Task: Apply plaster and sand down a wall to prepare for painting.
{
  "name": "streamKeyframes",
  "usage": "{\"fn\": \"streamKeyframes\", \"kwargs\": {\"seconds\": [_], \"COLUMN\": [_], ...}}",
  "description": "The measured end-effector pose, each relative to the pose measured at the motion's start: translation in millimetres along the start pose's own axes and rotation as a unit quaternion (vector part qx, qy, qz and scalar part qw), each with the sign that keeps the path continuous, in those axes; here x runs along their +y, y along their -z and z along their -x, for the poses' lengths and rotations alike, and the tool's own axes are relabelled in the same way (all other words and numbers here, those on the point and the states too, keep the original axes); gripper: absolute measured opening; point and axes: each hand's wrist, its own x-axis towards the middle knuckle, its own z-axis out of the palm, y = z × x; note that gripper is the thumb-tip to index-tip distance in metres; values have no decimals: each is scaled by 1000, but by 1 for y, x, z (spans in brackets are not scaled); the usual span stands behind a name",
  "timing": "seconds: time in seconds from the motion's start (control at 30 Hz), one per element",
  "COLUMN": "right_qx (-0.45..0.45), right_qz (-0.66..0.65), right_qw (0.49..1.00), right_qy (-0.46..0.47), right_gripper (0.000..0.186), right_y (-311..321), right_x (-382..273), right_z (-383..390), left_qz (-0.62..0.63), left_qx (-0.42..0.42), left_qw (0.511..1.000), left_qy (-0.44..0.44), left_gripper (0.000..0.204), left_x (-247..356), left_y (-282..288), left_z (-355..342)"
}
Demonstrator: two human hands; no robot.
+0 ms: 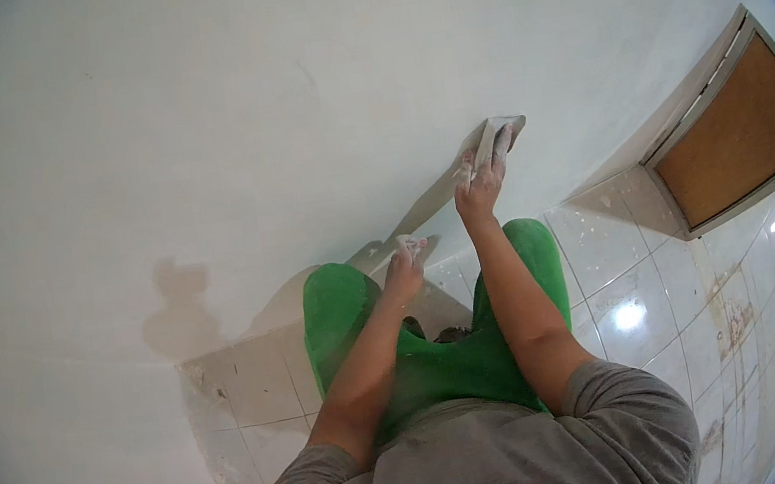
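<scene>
My right hand (pixel 482 184) reaches forward to the white wall (pixel 223 126), its fingers pressed over a flat, pale grey pad (pixel 511 122). The pad lies against the wall's surface or very close to it. Whether it is a sanding pad or a scraper cannot be told. Lower and further left, my left hand (pixel 405 261) is curled in front of my knee, near the wall's foot. White dust coats its fingers. Something small and pale shows at its fingertips, too unclear to name.
My bent knees in green trousers (pixel 425 365) are close to the wall. Pale floor tiles (pixel 603 296), stained in places, lie below and to the right. A brown panel door with a grey frame (pixel 735 144) stands at the right. Shadows fall on the wall.
</scene>
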Motion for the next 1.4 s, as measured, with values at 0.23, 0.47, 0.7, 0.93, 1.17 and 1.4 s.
{"fn": "streamKeyframes", "kwargs": {"seconds": [0.23,0.47,0.7,0.93,1.17,1.4], "right_qx": [23,-18,3,-135,-26,-70], "right_qz": [28,-61,-6,32,56,-102], "right_qw": [982,998,999,961,998,975], "right_qy": [183,29,39,238,11,-184], "right_gripper": [53,48,43,59,48,44], "right_y": [-7,0,15,-3,6,-22], "right_x": [-23,-65,-40,-69,18,-54], "right_z": [-49,-12,-43,-32,45,-14], "left_qz": [-113,-151,-76,-8,118,418], "left_qx": [-20,124,114,336,188,122], "left_qw": [992,974,990,933,974,899], "left_qy": [-48,-114,20,-126,-50,46], "left_gripper": [41,51,36,25,30,21], "left_x": [0,-56,39,20,11,19], "left_y": [-14,1,7,3,43,57], "left_z": [5,-2,-9,-19,12,15]}}
